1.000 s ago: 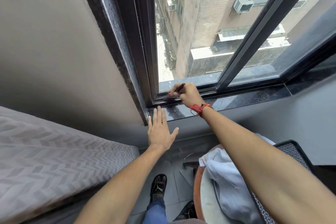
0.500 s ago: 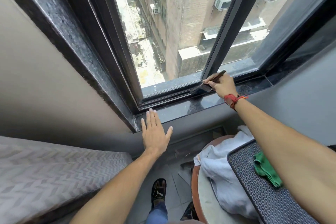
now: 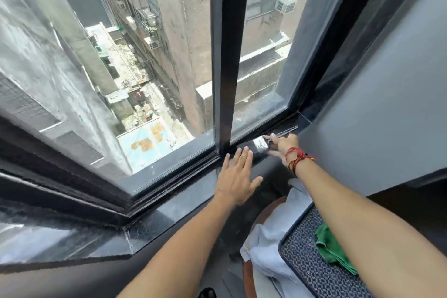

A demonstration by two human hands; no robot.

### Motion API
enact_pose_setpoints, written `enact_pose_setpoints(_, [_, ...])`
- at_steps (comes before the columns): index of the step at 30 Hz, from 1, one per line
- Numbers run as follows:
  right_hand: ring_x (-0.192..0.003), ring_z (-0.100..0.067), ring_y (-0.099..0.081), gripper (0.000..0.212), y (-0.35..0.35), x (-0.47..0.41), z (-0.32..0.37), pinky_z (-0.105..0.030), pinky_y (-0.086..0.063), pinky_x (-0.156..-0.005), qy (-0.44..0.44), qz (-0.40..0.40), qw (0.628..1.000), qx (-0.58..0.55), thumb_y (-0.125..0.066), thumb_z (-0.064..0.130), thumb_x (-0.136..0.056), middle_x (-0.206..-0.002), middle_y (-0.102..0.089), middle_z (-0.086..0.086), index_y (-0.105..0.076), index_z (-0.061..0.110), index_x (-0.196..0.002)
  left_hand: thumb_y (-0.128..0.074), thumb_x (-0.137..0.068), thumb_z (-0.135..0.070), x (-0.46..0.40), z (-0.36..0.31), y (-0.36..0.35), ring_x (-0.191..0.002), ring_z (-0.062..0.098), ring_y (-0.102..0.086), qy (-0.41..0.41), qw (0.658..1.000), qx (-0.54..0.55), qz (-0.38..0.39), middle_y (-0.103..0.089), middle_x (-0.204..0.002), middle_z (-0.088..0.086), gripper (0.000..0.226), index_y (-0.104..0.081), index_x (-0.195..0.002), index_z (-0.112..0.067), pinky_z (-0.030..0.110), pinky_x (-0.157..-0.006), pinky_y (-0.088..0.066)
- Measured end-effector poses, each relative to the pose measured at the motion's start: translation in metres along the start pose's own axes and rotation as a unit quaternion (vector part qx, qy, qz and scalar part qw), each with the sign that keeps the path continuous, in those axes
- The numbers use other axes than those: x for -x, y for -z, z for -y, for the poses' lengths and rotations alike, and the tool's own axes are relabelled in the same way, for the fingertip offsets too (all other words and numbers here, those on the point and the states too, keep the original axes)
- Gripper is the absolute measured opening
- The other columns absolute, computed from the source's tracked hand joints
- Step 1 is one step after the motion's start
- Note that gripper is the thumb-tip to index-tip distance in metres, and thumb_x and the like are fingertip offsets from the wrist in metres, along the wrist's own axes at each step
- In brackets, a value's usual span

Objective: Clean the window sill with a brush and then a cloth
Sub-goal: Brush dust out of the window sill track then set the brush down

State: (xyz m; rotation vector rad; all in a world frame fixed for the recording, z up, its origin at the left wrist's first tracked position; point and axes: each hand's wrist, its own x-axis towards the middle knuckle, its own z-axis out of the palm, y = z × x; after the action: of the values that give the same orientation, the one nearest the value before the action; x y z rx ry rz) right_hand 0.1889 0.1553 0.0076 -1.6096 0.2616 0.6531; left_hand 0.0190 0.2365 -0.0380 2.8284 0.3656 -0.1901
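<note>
Looking down past a tall window whose black centre mullion [image 3: 226, 55] splits the glass; outside, neighbouring buildings and rooftops far below. Dark polished stone window sill [image 3: 174, 208] runs along the base of the frame, with a black sliding track [image 3: 169, 181] between it and the glass. Grey wall [image 3: 387, 94] closes the right end of the opening.

Lower right: round table [image 3: 251, 271] (only a brown edge shows) draped with a pale cloth [image 3: 268, 249]. On that sits a dark tray with a honeycomb-patterned mat [image 3: 312, 268], and on the mat a crumpled green cloth [image 3: 332, 248], partly hidden behind the right forearm.

Left hand [image 3: 238, 176] lies flat, palm down, fingers straight and together, thumb splayed; it grips nothing. Fingertips reach the track just below the mullion.

Right hand [image 3: 281, 146] sits near the right end of the sill, fingers curled around the handle of a paintbrush [image 3: 258, 146]. Silver ferrule is visible just left of the knuckles; dark bristles point left along the track, next to the left fingertips. Whether the bristles touch the track is unclear. Red thread band [image 3: 297, 157] wraps the right wrist.
</note>
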Motion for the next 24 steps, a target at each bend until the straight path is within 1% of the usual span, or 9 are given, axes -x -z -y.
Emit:
enact_pose_setpoints(2, [-0.096,-0.032,-0.065,0.029,0.002,-0.015,-0.004,-0.059,-0.057,-0.087,0.003,-0.012,1.000,0.018,-0.058,-0.002,-0.096,-0.108,-0.062,-0.022,-0.049,-0.006,-0.123,-0.029,-0.106,-0.062,-0.010,0.002,-0.009,-0.162,0.024,0.007,0.001,1.000,-0.019,0.020,0.006,-0.176,0.006,0.084,0.000,-0.166,-0.012,0.051,-0.131,0.002])
enact_pose_setpoints(4, [-0.080,-0.030,-0.066,0.004,0.003,-0.030,-0.003,-0.055,-0.062,-0.073,0.023,-0.019,0.998,0.051,-0.061,-0.003,-0.094,-0.097,-0.063,-0.021,-0.058,0.000,-0.095,-0.030,-0.106,-0.062,-0.019,0.003,-0.019,-0.162,0.025,0.005,-0.006,0.999,-0.032,0.026,0.005,-0.176,0.006,0.084,0.000,-0.166,-0.012,0.052,-0.131,-0.001])
enact_pose_setpoints(6, [-0.072,-0.030,-0.065,0.019,0.005,-0.045,-0.003,-0.044,-0.062,-0.058,0.034,-0.037,0.996,0.080,-0.063,-0.003,-0.092,-0.092,-0.063,-0.023,-0.056,0.004,-0.076,-0.030,-0.106,-0.062,-0.026,0.002,-0.025,-0.162,0.025,0.004,-0.014,0.999,-0.038,0.023,0.004,-0.176,0.006,0.084,0.001,-0.166,-0.013,0.053,-0.131,-0.002])
enact_pose_setpoints(9, [-0.075,-0.034,-0.071,0.029,0.008,-0.060,-0.005,-0.049,-0.062,-0.065,0.081,-0.078,0.974,0.194,-0.074,0.010,-0.087,-0.078,-0.063,-0.018,-0.053,0.003,-0.069,-0.025,-0.106,-0.065,-0.034,-0.001,-0.031,-0.163,0.024,0.003,-0.011,0.999,-0.045,0.019,0.004,-0.176,0.005,0.083,0.001,-0.166,-0.014,0.053,-0.131,-0.003])
enact_pose_setpoints(11, [-0.075,-0.029,-0.066,0.033,0.011,-0.067,-0.009,-0.047,-0.061,-0.072,0.132,-0.100,0.930,0.329,-0.078,0.025,-0.084,-0.074,-0.063,-0.011,-0.061,-0.001,-0.074,-0.023,-0.105,-0.066,-0.037,-0.003,-0.031,-0.163,0.024,0.001,-0.011,0.999,-0.049,0.021,0.002,-0.176,0.005,0.084,0.000,-0.166,-0.014,0.053,-0.131,-0.004])
enact_pose_setpoints(13, [-0.084,-0.022,-0.052,0.034,0.013,-0.072,-0.016,-0.040,-0.054,-0.082,0.171,-0.097,0.894,0.402,-0.076,0.034,-0.084,-0.087,-0.066,-0.011,-0.064,0.002,-0.087,-0.023,-0.104,-0.067,-0.039,-0.002,-0.032,-0.163,0.024,-0.002,-0.012,0.999,-0.048,0.017,-0.001,-0.176,0.005,0.085,-0.002,-0.166,-0.014,0.053,-0.131,-0.005])
enact_pose_setpoints(17, [-0.084,-0.023,-0.055,0.034,0.014,-0.067,-0.023,-0.038,-0.052,-0.080,0.185,-0.107,0.888,0.407,-0.071,0.039,-0.086,-0.091,-0.066,-0.011,-0.061,0.006,-0.089,-0.024,-0.105,-0.067,-0.037,0.000,-0.031,-0.163,0.023,-0.003,-0.017,0.998,-0.053,0.009,-0.002,-0.176,0.005,0.084,-0.003,-0.166,-0.013,0.053,-0.131,-0.008])
enact_pose_setpoints(21, [-0.092,-0.031,-0.063,0.034,0.023,-0.048,-0.024,-0.046,-0.055,-0.083,0.219,-0.091,0.870,0.432,-0.065,0.039,-0.091,-0.094,-0.068,-0.012,-0.061,0.006,-0.094,-0.025,-0.106,-0.065,-0.036,-0.002,-0.027,-0.162,0.025,-0.005,-0.021,0.998,-0.056,0.001,-0.004,-0.176,0.007,0.084,-0.004,-0.166,-0.011,0.054,-0.130,-0.012])
enact_pose_setpoints(24, [-0.107,-0.031,-0.056,0.035,0.044,-0.027,-0.029,-0.047,-0.052,-0.086,0.297,-0.070,0.762,0.572,-0.055,0.043,-0.096,-0.109,-0.066,-0.010,-0.060,0.010,-0.107,-0.025,-0.107,-0.063,-0.032,-0.009,-0.021,-0.162,0.025,-0.003,-0.019,0.998,-0.050,-0.016,-0.001,-0.176,0.008,0.083,-0.003,-0.166,-0.010,0.054,-0.131,-0.012])
